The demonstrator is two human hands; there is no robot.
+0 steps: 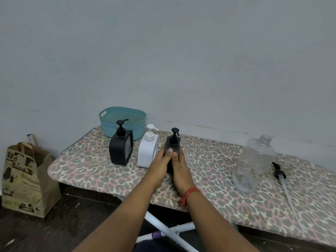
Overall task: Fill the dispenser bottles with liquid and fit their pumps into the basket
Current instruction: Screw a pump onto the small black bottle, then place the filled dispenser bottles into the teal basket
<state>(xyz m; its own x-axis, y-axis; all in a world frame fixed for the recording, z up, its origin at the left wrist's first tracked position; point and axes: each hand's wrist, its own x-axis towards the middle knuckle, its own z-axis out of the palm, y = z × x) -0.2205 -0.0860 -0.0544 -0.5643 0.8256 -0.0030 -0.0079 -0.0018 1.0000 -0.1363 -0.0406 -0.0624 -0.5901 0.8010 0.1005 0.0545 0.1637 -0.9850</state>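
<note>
Three pump dispenser bottles stand in a row on the leopard-print ironing board point(209, 171). A black bottle point(121, 149) is at the left, a white one point(147, 152) in the middle, and a second black bottle point(172, 142) at the right. My left hand point(161, 164) and my right hand point(181, 167) both clasp that right black bottle from either side, thumbs on its front. All three have their pumps fitted. A teal basket point(109, 127) sits behind them by the wall.
A large clear bottle point(254, 164) with an open neck stands at the right, nearly empty. A loose black pump point(279, 172) with a long tube lies beside it. A brown paper bag point(27, 179) stands on the floor at the left.
</note>
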